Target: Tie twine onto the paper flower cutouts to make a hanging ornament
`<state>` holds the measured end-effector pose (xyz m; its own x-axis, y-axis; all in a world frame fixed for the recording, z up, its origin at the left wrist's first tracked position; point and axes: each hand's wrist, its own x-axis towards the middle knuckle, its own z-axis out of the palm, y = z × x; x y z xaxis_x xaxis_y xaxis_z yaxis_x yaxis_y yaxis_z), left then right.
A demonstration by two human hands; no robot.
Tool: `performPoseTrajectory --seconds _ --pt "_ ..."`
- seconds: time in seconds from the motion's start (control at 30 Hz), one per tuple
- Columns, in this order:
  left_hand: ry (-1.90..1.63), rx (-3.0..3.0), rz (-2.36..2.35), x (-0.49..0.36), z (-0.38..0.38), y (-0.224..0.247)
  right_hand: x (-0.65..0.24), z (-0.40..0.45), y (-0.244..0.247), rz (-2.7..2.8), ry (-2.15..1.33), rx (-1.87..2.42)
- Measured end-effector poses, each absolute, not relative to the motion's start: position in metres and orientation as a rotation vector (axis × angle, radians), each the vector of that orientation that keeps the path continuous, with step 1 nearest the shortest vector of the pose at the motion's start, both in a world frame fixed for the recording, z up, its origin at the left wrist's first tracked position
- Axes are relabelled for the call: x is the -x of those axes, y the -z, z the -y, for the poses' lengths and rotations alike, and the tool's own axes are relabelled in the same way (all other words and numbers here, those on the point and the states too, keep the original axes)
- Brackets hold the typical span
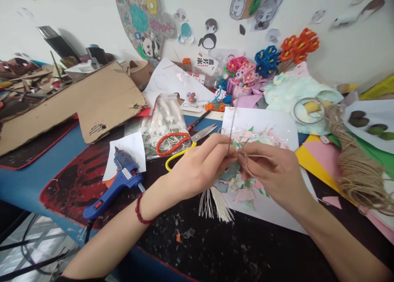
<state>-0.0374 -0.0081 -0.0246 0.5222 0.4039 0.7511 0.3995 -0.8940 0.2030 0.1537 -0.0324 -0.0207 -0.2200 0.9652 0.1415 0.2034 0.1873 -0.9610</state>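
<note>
Above the sheet of paper, my left hand (201, 165) and my right hand (272, 169) meet, fingertips nearly touching. Both are closed in a pinch on thin brown twine (257, 155). A loose loop of it shows at my right fingers, and a thin dark strand (233, 120) rises above my left fingers. Below them hangs a white tassel (220, 206); a grey flat piece (226, 178) shows just above it, partly covered by my hands. How the tassel and grey piece join the twine is hidden. Scissors (191, 142) with red and yellow handles lie beyond my left hand.
A blue glue gun (118, 183) rests at left on a dark mat. White paper (277, 214) carries colored scraps. At right lie a twine hank (353, 163) and a tape roll (308, 110). Cardboard (70, 101), bagged tassels (163, 118) and flowers (267, 60) stand behind.
</note>
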Motion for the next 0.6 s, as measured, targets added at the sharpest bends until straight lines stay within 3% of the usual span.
performPoseTrajectory --seconds 0.6 --pt "-1.45 -2.598 -0.676 0.036 0.0076 0.0254 -0.1516 0.0322 0.0196 1.623 -1.073 1.057"
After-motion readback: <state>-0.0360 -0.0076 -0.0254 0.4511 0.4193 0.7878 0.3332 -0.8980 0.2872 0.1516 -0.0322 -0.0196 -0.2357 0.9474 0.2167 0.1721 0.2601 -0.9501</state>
